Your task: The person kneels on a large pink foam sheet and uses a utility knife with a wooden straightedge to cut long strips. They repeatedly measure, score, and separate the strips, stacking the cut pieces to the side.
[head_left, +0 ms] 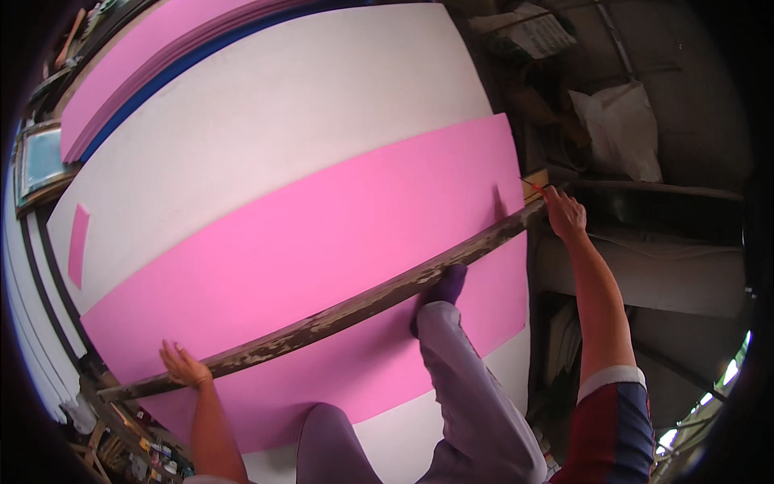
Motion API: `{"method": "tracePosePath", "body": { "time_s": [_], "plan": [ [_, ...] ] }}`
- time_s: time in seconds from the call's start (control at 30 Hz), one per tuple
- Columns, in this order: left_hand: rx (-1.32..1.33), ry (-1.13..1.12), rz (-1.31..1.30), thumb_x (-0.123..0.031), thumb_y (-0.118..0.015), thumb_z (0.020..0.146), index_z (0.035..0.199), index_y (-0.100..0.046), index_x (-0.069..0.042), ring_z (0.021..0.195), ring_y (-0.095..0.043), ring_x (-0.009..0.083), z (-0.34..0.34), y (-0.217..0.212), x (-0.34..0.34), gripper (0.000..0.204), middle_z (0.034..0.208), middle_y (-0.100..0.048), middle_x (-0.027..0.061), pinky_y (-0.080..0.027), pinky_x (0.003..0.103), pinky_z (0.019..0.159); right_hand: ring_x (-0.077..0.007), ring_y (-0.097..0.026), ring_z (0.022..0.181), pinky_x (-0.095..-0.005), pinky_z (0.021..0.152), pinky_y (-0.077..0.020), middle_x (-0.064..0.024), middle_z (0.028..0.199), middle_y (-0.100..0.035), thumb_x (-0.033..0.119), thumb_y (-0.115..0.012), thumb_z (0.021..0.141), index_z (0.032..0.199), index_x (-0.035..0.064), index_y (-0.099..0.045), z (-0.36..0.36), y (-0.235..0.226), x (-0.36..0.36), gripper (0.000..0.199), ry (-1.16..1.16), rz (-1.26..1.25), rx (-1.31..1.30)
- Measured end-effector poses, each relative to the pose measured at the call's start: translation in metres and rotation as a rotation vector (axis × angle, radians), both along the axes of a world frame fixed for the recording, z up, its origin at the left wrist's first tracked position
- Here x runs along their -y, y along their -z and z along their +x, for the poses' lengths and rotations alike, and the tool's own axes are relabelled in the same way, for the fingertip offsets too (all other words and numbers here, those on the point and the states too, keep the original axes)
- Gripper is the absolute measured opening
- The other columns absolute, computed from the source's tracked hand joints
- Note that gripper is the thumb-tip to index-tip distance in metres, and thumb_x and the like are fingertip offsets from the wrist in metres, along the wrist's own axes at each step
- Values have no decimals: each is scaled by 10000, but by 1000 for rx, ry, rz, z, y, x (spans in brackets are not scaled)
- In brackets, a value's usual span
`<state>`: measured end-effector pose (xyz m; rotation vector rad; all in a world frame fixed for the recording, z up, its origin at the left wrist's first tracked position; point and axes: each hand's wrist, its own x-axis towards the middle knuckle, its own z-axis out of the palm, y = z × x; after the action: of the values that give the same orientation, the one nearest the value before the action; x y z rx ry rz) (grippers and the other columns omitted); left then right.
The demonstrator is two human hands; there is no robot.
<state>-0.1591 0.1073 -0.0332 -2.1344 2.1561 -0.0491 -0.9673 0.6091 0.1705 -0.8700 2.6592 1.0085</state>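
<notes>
A long weathered wooden plank (pixel 339 315) lies slantwise across a large pink sheet (pixel 322 234), running from lower left to upper right. My left hand (pixel 186 368) rests at the plank's left end, open, its fingers stretched over the plank onto the pink surface. Beyond the plank's far right end, at the sheet's right edge, my right hand (pixel 566 212) is closed on a thin pointed tool with an orange-red part (pixel 536 188); its exact kind is too small to make out. My foot in a dark sock (pixel 451 282) presses against the plank's near side.
Under the pink sheet is a larger white sheet (pixel 282 113). A narrow pink strip (pixel 78 246) lies on it at the left. Stacked pink sheets (pixel 153 77) and a blue one stand at the far left. A white sack (pixel 621 125) sits at the far right.
</notes>
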Motion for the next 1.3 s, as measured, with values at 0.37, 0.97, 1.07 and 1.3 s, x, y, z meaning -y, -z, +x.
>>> {"method": "tracePosePath", "body": {
  "time_s": [0.37,0.97,1.07,1.3],
  "plan": [
    [-68,-124,119,-633,-437,1039,1613,-365,-271,1586,-184,313,-51,-38,-8,682,1696,-264,113,-79,689,1240,-308,-645,940,-470,832,-484,-93,934,-656,228,-552,1022,996,102,-570,309,77,184,130,-294,-531,329],
    [-49,-218,440,-716,-508,969,1702,-54,-225,1603,97,449,16,-55,-145,993,1741,54,242,13,659,1256,-341,-642,1035,-475,902,-502,-138,1066,-657,241,-536,1023,1121,78,-567,487,125,84,193,-153,-429,493],
    [-143,102,410,-781,-608,874,1700,-46,-193,1598,135,446,-4,-73,-126,1159,1740,72,243,57,661,1249,-357,-642,1015,-483,892,-513,-143,1057,-655,218,-531,1027,1120,76,-557,486,114,117,172,-87,-563,545],
    [-74,207,681,-829,-778,672,1674,144,-174,1553,251,498,-128,-90,-38,1511,1670,218,357,94,638,1242,-344,-616,1026,-484,899,-495,-101,1123,-638,123,-506,989,1133,81,-557,494,119,279,158,-117,-890,533]
  ]
}}
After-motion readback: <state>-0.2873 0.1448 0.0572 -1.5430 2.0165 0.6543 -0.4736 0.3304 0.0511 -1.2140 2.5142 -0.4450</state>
